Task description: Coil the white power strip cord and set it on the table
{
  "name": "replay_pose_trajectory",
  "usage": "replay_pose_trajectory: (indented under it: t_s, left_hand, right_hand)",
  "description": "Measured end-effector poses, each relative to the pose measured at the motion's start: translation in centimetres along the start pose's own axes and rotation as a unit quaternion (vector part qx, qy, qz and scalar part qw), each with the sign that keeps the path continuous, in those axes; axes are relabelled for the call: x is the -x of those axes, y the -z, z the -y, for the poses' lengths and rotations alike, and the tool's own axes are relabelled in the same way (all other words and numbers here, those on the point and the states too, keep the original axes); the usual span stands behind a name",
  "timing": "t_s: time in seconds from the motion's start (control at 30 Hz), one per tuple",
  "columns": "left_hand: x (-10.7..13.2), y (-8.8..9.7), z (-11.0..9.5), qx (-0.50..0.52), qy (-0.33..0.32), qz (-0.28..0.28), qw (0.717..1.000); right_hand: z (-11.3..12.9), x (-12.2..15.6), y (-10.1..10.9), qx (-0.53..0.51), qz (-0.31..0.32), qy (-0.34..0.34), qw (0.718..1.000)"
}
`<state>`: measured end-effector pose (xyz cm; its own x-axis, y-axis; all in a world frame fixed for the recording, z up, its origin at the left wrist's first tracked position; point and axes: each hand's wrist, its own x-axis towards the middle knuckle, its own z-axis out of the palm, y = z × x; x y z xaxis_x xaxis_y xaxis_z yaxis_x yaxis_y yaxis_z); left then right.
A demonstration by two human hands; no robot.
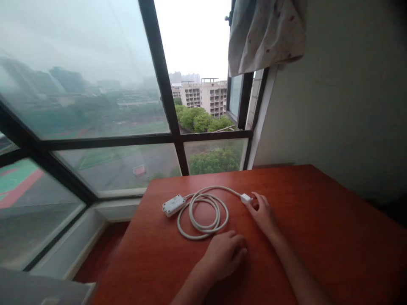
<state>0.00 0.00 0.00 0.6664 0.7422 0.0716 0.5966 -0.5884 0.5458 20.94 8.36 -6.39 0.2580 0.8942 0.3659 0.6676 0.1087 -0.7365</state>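
Note:
A white extension cord lies on the reddish-brown table, its cable (227,212) wound in several loose loops. At the left end of the cable is a white block-shaped socket box (174,205), resting flat. The cable's other end runs along the top of the coil to a white plug (246,198). My right hand (262,211) pinches this plug between thumb and fingers, just above the tabletop or touching it; I cannot tell which. Below the coil, my left hand (225,254) rests palm down with loosely curled fingers, close to the lower loops. Nothing shows in it.
The table (318,220) reaches toward a dark-framed window (173,106), partly swung open at the right. A spotted curtain (267,36) hangs above its right side. A plain wall (333,106) stands behind the right side. At the lower left is a grey surface (41,288).

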Motion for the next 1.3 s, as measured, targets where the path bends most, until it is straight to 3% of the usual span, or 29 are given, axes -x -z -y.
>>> replay_pose_trajectory:
  t_s: [0.47, 0.63, 0.77, 0.87, 1.0, 1.13, 1.23, 1.3]
  left_hand:
    - [0.1, 0.0, 0.0, -0.001, 0.001, -0.005, 1.000]
    - [0.0, -0.2, 0.2, 0.053, -0.001, -0.025, 0.998]
    - [-0.3, -0.5, 0.7, 0.179, 0.006, -0.093, 0.979]
    - [-0.6, -0.5, 1.3, 0.300, 0.064, -0.169, 0.937]
    - [-0.8, 0.9, 1.0, 0.447, 0.117, -0.241, 0.853]
    - [-0.5, 2.6, -0.5, 0.596, 0.134, -0.296, 0.735]
    - [0.1, 3.4, -1.7, 0.673, 0.152, -0.342, 0.638]
    - [0.5, 4.0, -2.3, 0.695, 0.162, -0.376, 0.590]
  right_hand:
    - [1.1, 0.2, 0.3, -0.001, 0.072, 0.006, 0.997]
    - [2.3, 0.3, 0.2, -0.151, 0.060, -0.059, 0.985]
    - [4.2, 0.3, 0.9, -0.274, 0.037, -0.069, 0.958]
    - [6.2, 1.1, 2.0, -0.308, 0.032, -0.039, 0.950]
    - [9.1, 4.1, 3.7, -0.310, 0.034, 0.063, 0.948]
    - [10.9, 7.9, 5.0, -0.220, 0.058, 0.202, 0.952]
    - [11.0, 10.1, 5.0, -0.168, 0.062, 0.287, 0.941]
    - [10.8, 11.0, 4.7, -0.144, 0.066, 0.323, 0.933]
